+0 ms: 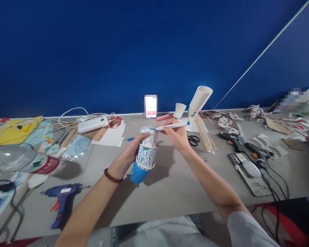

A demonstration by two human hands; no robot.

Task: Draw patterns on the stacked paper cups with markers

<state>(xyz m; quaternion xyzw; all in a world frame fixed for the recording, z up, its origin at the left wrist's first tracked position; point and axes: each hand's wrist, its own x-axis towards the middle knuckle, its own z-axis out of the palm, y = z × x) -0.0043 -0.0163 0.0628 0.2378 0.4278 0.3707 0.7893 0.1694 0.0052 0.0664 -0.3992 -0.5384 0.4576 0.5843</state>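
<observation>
My left hand (134,146) is wrapped round a stack of paper cups (146,156), which tilts above the table. Blue scale-like patterns cover the white upper cups, while the lowest cup is mostly solid blue. In my right hand (176,135) is a white marker (173,126) with a blue end, held like a pen. Its tip points left and is at the rim of the top cup; whether it touches I cannot tell. A small blue marker cap (130,139) lies on the table just left of the cups.
A phone (150,107) leans upright against the blue wall. Behind my right hand stand a white cup (180,110) and a tall cup stack (201,99). Scissors (193,140) and wooden sticks (205,135) lie right. A blue glue gun (64,200) and a bottle (25,160) lie left.
</observation>
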